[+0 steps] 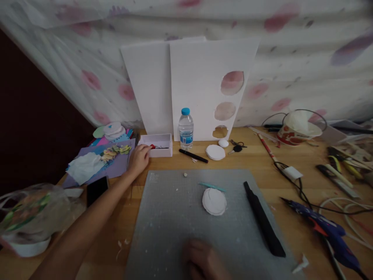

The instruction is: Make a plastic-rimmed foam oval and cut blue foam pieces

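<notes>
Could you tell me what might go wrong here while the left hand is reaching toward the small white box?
1. The left hand reaches at the white box; the upright water bottle stands close beside it and could be knocked over.
2. The glue gun cord trails across the table and could snag.
3. The phone lies near the forearm and could be pushed.

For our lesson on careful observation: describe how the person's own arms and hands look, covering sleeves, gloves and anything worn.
Both hands are bare, with no gloves. The left hand shows a long bare forearm with no sleeve, watch or bracelet in sight. The right hand is blurred at the bottom edge, so rings cannot be told.
</notes>
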Demonstrator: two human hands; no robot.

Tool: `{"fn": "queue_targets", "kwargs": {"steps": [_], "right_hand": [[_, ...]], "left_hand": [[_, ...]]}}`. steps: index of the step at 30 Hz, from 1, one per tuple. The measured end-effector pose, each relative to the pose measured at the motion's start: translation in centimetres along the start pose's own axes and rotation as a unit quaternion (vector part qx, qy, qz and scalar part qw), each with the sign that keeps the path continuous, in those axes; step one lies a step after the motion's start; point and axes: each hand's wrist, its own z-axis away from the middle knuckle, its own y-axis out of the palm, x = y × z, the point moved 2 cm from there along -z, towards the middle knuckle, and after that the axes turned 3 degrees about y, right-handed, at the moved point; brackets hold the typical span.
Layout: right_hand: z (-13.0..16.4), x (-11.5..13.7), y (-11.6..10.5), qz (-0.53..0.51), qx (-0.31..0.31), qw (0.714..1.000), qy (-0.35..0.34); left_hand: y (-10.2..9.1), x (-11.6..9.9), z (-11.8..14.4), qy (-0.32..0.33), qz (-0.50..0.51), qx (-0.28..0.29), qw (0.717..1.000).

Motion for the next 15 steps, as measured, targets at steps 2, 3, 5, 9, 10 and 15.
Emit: {"fn": "queue_targets", "kwargs": {"steps": [2,3,5,9,10,15], "right_hand": [[0.1,-0.4,0.4,0.003,-0.015,1.0,-0.009],[0.2,-0.5,0.5,0.003,-0.021,1.0,-0.014],[0.2,-0.5,0.6,0.002,-0.028,1.0,-0.011],[0.1,-0.3,0.2,-0.012,-0.007,1.0,0.01],[0.1,-0.3,0.2,-0.014,-0.002,1.0,0.009],[0.2,-1.5,0.9,0.003,0.001,1.0,0.0]], "left_hand": [[-0.8,1.4,0.6,-0.04,-0.008,0.004,0.999],[-1.4,2.4,1.1,-0.063,-0.014,0.011,0.998],[-2.9,4.8,2.4,-0.122,-0.031,0.027,0.992],[-5.4,10.3,4.6,-0.295,-0.068,0.059,0.951],[-5.6,11.5,4.9,-0.329,-0.066,0.077,0.939],[-5.3,14.8,3.9,-0.325,0.019,0.194,0.925]]}}
